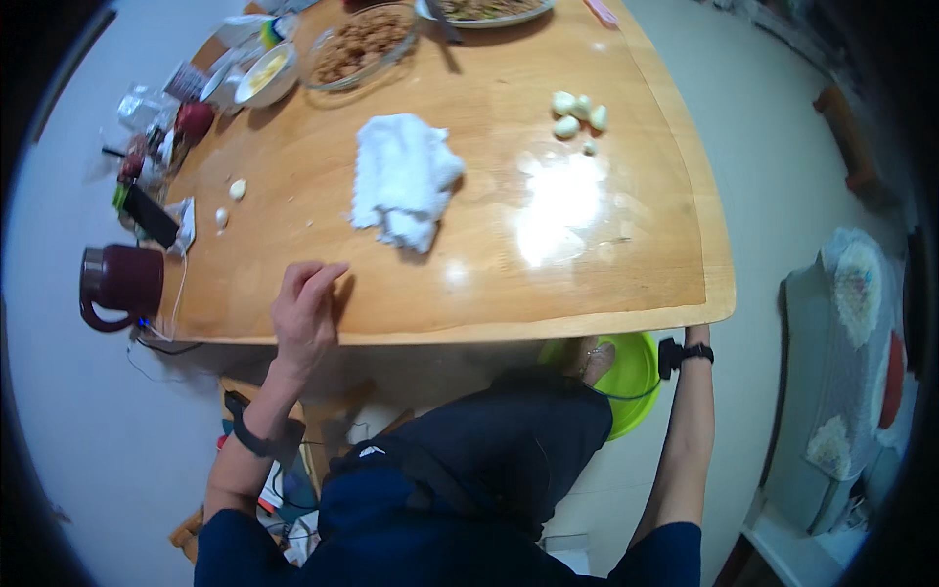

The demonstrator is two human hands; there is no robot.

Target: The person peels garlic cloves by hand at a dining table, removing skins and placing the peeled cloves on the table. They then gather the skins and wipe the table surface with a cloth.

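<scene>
My left hand (304, 312) is over the near edge of the wooden table (469, 293), its fingers curled and nothing visible in them. Ahead and to its right lies a crumpled white cloth (405, 176), apart from the hand. My right hand is out of view, hidden below the table's near right corner; only the wrist with its black strap shows. Several peeled garlic cloves (567, 126) lie grouped at the far right of the tabletop. Two more are at the left, an upper clove (238, 189) and a lower clove (221, 216).
At the back stand a glass dish of brown food (363, 48), a plate of food (484, 16) and a white bowl (268, 75). A dark red kettle (128, 282) and a black phone (150, 216) are at the left. Below is a green basin (634, 381).
</scene>
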